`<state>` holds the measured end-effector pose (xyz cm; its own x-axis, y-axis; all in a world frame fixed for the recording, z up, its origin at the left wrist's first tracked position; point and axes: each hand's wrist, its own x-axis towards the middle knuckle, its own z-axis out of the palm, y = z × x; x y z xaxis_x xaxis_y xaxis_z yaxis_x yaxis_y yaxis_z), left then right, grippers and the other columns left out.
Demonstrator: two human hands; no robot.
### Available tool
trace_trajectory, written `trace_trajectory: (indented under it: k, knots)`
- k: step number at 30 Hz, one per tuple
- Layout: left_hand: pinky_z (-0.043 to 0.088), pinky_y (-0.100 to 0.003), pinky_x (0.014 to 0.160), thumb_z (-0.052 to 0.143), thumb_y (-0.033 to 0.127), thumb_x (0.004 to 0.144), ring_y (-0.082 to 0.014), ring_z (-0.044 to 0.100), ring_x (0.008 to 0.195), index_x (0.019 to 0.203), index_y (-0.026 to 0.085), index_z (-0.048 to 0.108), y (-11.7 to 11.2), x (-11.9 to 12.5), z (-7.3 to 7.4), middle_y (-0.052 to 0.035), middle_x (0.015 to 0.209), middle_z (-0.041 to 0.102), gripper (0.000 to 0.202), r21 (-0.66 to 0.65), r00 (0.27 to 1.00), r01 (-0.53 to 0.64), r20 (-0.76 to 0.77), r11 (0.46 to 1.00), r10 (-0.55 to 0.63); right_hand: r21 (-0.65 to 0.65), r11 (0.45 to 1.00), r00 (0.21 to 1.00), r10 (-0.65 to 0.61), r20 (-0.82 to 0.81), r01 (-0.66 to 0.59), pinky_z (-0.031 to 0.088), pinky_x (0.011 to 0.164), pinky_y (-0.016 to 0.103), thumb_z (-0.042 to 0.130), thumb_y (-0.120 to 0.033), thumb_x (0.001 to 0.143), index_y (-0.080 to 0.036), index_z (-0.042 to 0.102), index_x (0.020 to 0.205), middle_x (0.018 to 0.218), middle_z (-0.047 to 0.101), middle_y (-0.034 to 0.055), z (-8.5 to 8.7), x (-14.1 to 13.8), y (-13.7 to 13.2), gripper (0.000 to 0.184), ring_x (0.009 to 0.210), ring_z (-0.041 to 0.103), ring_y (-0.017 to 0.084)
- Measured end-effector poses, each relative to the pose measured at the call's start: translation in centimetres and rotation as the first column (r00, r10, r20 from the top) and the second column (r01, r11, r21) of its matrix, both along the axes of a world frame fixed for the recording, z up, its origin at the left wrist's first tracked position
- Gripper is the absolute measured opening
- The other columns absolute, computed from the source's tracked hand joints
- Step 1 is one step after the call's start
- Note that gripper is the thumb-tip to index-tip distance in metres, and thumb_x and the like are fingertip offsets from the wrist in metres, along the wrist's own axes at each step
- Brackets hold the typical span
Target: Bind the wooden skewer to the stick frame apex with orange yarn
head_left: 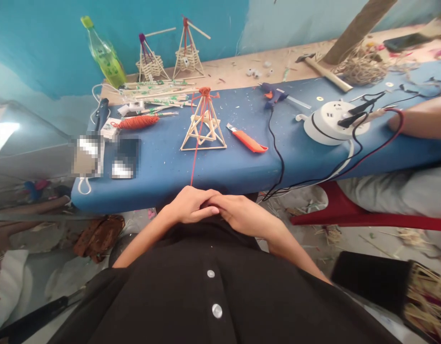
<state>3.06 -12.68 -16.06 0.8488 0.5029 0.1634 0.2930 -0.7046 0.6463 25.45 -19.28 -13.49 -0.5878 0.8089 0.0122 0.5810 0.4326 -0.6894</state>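
Observation:
My left hand and my right hand are clasped together just below the near edge of the blue table. The left hand's fingers curl over the right hand, and the right hand's fingers are hidden beneath them. A red string runs from the top of a small stick pyramid on the table down to my left hand and ends in its closed fingers. My black buttoned shirt fills the bottom of the view.
On the table lie an orange utility knife, a glue gun, a white round power socket with cables, a hank of red cord, loose sticks, two more stick towers, a green bottle and a hammer. Another person's arm rests at the right, above a red chair.

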Motion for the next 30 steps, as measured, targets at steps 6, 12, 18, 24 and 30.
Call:
trace_trajectory:
  k: [6,12,18,24,30]
  knots:
    - [0.045,-0.027,0.062,0.044,0.048,0.115,-0.0161,0.078,0.073,0.099,0.023,0.081,0.4,-1.7,-0.2,-0.0046,0.085,0.084,0.047,0.161,0.985,-0.166,-0.018,0.973,0.171,0.183,0.950,0.965,-0.231,-0.123,0.251,0.066,0.089,0.028,0.062,-0.018,0.104,-0.026,0.083,0.111,0.106,0.087,0.0003,0.9,3.6,0.1,0.024,0.094,0.084,0.018]
    - [0.050,-0.028,0.065,0.049,0.048,0.113,-0.0155,0.077,0.068,0.098,0.024,0.083,1.0,-3.5,-0.4,-0.0036,0.082,0.084,0.044,0.181,0.957,-0.290,0.054,0.940,0.285,0.244,0.927,0.937,-0.217,-0.272,0.285,0.069,0.074,0.028,0.064,-0.013,0.102,-0.028,0.086,0.118,0.099,0.087,-0.0007,1.6,5.0,0.7,0.031,0.074,0.081,0.015]
    - [0.049,-0.027,0.062,0.053,0.041,0.113,-0.0136,0.074,0.062,0.092,0.023,0.081,1.3,-4.7,-0.4,-0.0009,0.076,0.082,0.040,0.263,0.936,-0.352,0.130,0.898,0.328,0.303,0.866,0.879,-0.265,-0.397,0.398,0.065,0.065,0.030,0.084,-0.020,0.093,-0.030,0.085,0.093,0.087,0.085,-0.0019,1.6,4.4,1.8,0.010,0.069,0.079,0.017]
    - [0.064,-0.040,0.092,0.062,0.060,0.106,-0.0265,0.079,0.099,0.119,0.020,0.081,1.0,-4.1,0.8,-0.0117,0.109,0.085,0.045,0.342,0.907,-0.420,0.166,0.840,0.386,0.353,0.885,0.915,-0.168,-0.367,0.305,0.064,0.073,0.027,0.069,-0.011,0.100,-0.027,0.086,0.106,0.094,0.083,0.0011,1.5,3.5,3.1,0.024,0.077,0.078,0.015]
    - [0.050,-0.053,0.127,0.055,0.077,0.102,-0.0356,0.061,0.149,0.160,0.021,0.055,0.3,0.0,2.5,-0.0190,0.160,0.062,0.081,0.089,0.888,-0.336,0.362,0.938,0.284,0.495,0.869,0.991,0.067,-0.119,0.001,0.064,0.081,0.029,0.055,-0.008,0.102,-0.019,0.085,0.114,0.103,0.075,0.0088,1.8,0.7,4.6,0.034,0.091,0.074,0.018]
